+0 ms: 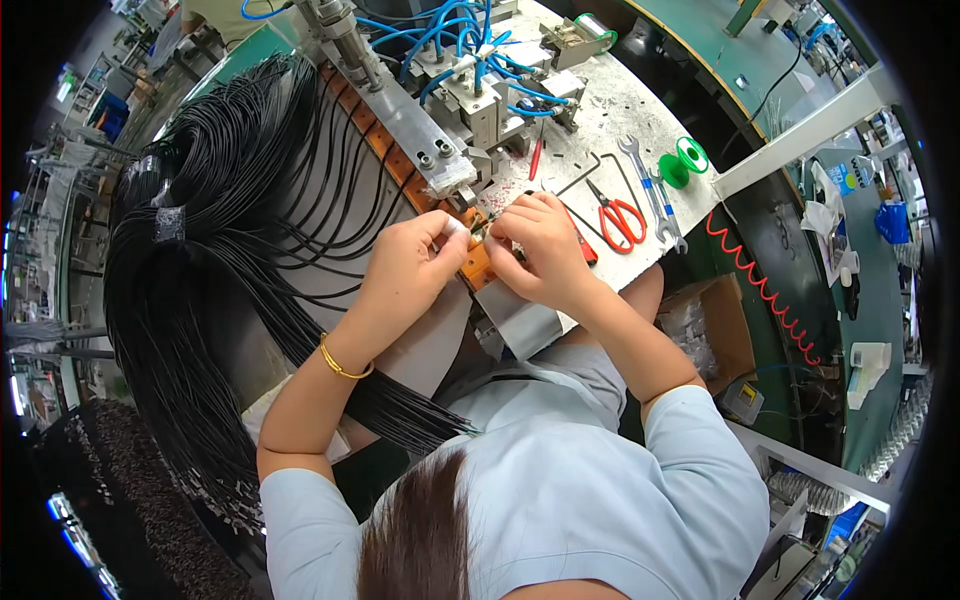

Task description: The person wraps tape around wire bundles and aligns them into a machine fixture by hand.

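My left hand (415,260) is pinched at the end of an orange fixture rail (478,268), with something whitish at its fingertips. Opposite it, my right hand (540,248) curls its fingers over the same spot. What either hand grips is too small and covered to make out. Just beyond the fingers stands the metal head of a pneumatic press (440,170). Black cables (335,215) run from a large bundle (180,200) at the left toward the orange rail.
Right of my hands lie red-handled scissors (622,224), wrenches (650,190), hex keys (625,180) and a green spool (684,162). Blue air tubes (470,40) rise over the machine. A red coiled hose (765,290) hangs beside a cardboard box (722,325).
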{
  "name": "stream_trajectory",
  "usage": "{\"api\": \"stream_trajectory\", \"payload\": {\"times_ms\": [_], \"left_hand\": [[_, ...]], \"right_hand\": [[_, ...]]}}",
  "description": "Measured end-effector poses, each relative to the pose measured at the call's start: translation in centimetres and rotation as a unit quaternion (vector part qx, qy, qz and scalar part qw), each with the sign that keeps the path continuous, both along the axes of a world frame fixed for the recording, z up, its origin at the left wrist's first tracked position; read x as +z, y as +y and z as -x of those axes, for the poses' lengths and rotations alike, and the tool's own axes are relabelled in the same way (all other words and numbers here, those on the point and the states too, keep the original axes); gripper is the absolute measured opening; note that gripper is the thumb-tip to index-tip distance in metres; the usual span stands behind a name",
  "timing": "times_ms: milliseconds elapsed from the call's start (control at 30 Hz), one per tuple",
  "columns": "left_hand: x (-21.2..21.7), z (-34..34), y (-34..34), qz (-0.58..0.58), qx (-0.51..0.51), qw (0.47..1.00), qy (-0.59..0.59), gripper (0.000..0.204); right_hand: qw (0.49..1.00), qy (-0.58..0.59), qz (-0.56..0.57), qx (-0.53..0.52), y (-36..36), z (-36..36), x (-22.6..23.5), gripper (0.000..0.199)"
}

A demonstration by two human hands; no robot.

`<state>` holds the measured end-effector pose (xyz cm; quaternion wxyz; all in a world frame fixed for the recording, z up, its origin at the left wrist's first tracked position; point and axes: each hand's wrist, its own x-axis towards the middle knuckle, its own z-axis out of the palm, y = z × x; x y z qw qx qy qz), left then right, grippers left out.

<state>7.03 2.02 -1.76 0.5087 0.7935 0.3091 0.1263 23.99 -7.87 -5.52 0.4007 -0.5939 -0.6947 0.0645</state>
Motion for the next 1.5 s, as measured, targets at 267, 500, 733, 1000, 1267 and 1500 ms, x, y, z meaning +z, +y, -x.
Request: {"api": "stream_trajectory", "payload": {"times_ms": [267, 500, 733, 1000, 1267, 1500], "left_hand": [[-0.4, 0.1, 0.6, 0.003, -0.06, 0.997, -0.044, 0.019], [0.1, -0.2, 0.5, 0.003, -0.032, 0.999, -0.04, 0.024], [-0.2, 0.4, 1.6, -0.069, -0.041, 0.996, 0.039, 0.021], [-0.4, 0.1, 1.3, -0.119, -0.027, 0.989, 0.083, 0.018], [2.1, 3.1, -1.5, -0.181, -0.377, 0.905, 0.075, 0.017], [2.9, 3.7, -3.2, -0.174, -0.429, 0.873, 0.156, 0.017]], "right_hand": [[0.969, 0.24, 0.024, 0.049, 1.4, -0.3, -0.7, 0.02], [0.96, 0.274, 0.052, 0.007, 0.9, -0.7, -1.1, 0.021], [0.932, 0.325, 0.141, -0.07, 1.1, -1.3, -2.2, 0.021], [0.984, 0.166, 0.051, -0.042, 2.5, -1.9, -4.7, 0.025], [0.959, 0.266, 0.074, -0.063, 2.4, -1.9, -5.2, 0.026], [0.932, 0.342, 0.051, -0.107, 1.7, -1.6, -3.6, 0.026]]}}
